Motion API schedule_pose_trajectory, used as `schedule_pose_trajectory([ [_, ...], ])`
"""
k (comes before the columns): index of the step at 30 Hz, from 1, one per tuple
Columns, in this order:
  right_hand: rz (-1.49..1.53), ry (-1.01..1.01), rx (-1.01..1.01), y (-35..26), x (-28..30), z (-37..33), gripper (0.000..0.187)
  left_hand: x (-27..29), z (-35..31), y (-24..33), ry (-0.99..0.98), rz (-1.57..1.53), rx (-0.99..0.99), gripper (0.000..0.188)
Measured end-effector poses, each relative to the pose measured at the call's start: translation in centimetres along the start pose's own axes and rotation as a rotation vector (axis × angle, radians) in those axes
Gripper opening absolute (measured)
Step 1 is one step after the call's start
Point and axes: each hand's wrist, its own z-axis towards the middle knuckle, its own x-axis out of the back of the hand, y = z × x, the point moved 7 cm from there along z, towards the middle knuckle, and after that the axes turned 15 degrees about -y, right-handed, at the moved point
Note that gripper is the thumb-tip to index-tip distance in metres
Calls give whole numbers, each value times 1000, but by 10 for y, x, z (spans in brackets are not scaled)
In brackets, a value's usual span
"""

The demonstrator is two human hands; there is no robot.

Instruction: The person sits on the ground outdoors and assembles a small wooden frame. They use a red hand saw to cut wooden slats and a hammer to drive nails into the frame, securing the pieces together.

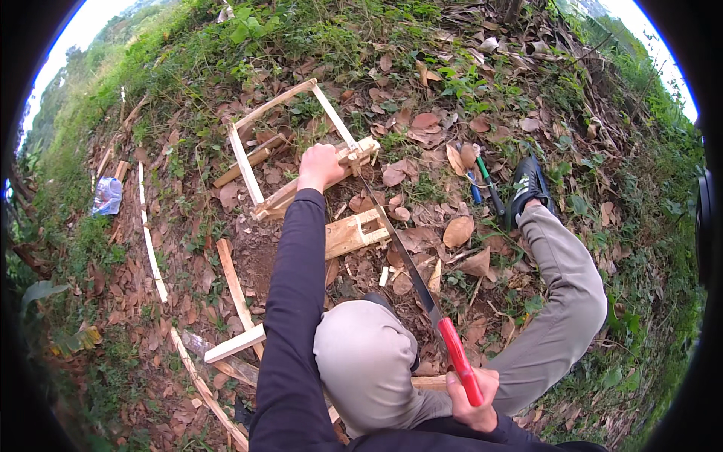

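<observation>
Grey trousers (363,354), stretched smooth, lie nearest. My right grip (474,398) is wrapped round the glossy red handle (459,358) of a saw (407,260); my left grip (320,167) clamps the near rail (286,197) of a pale, square-edged wooden frame (245,164) over leaf-strewn ground (422,181). Its thin blade (391,230) runs to the frame's right end; contact unconfirmed. Advised: pin the frame firmly, keep the left clear, stroke straight and light.

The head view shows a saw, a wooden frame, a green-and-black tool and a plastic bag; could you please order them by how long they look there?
Largest to smallest:
1. Saw; its handle's nearness to the camera may exaggerate its length
2. Wooden frame
3. Green-and-black tool
4. Plastic bag
</observation>
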Motion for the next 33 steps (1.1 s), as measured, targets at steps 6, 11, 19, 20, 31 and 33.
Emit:
schedule_pose_trajectory([
  [6, 87, 200, 192, 33, -12, 115, 23, -13, -5, 3, 14, 22, -79, 26],
  [11, 189, 225, 218, 91, -43, 240, 23, -1, -7, 15, 0, -13, -76, 39],
  [19, 241, 174, 256, 101, -57, 309, 21, 5, 7, 0, -11, 23, -58, 46],
  [20, 245, 166, 255, 101, -58, 311, 20, 3, 6, -2, -11, 15, -60, 46],
  [31, 196, 130, 290, 118, -67, 356, 28, 8, 23, -2, -60, 82, -39, 38],
  [33, 153, 103, 290, 123, -67, 347, 30, 9, 26, -8, -68, 54, -23, 32],
])
